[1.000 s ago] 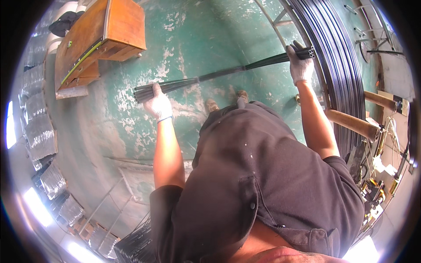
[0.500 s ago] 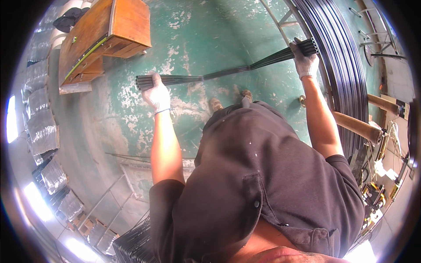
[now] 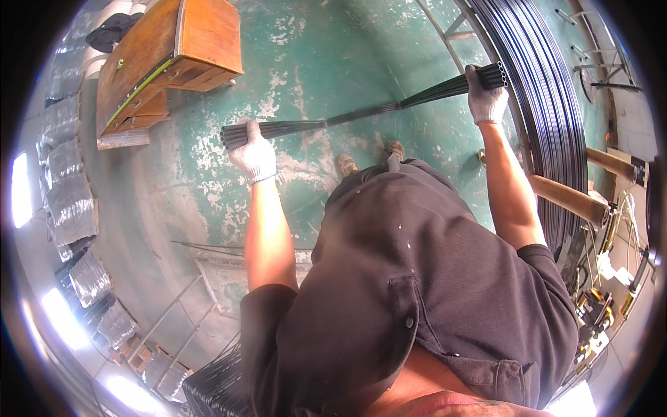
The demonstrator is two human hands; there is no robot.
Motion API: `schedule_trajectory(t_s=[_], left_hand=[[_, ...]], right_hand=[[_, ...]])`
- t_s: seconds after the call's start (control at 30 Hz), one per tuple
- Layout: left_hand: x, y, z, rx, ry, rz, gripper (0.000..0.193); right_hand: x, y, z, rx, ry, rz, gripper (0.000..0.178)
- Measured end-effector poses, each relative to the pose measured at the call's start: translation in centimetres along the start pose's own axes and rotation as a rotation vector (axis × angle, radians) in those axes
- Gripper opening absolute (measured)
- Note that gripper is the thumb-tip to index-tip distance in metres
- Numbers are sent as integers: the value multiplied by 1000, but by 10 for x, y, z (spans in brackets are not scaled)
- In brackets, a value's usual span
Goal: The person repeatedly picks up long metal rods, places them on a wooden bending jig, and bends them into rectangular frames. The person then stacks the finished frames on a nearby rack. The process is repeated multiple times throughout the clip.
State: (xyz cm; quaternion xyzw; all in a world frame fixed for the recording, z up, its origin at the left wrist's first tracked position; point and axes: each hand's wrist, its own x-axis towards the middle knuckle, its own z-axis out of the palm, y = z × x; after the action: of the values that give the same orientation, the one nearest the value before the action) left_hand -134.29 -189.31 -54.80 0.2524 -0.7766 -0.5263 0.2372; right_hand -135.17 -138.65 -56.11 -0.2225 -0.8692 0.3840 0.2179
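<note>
White light patches (image 3: 64, 318) glare at lower left, while fisheye distortion bends the dark-rimmed edges.

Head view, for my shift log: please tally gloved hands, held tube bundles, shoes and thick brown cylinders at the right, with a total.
Gloved hands: 2 (left hand, right hand)
Held tube bundle: 1
Shoes: 2
Thick brown cylinders: 2
Total: 7

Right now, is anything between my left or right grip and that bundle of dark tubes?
Only your gloves; nothing else visible. The left grip and right grip hold the bundle of dark tubes near opposite ends.
</note>
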Motion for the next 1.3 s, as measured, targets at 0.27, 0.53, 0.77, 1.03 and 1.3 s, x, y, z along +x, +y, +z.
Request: schedule_trajectory(t_s=[0.27,0.53,0.77,1.03,1.3], left_hand=[[-5,18,3,24,22,-29,21],[4,8,3,101,28,76,30],[8,-7,6,87,23,43,35],[15,-26,-4,202,-89,66,35],[6,-3,-4,171,-63,69,38]], right_hand=[[11,4,3,-108,-26,16,37],[17,16,4,-161,-5,-38,41],[17,14,4,-146,-16,-75,41],[21,25,5,-217,-64,41,52],[14,7,-3,-191,-104,-18,45]])
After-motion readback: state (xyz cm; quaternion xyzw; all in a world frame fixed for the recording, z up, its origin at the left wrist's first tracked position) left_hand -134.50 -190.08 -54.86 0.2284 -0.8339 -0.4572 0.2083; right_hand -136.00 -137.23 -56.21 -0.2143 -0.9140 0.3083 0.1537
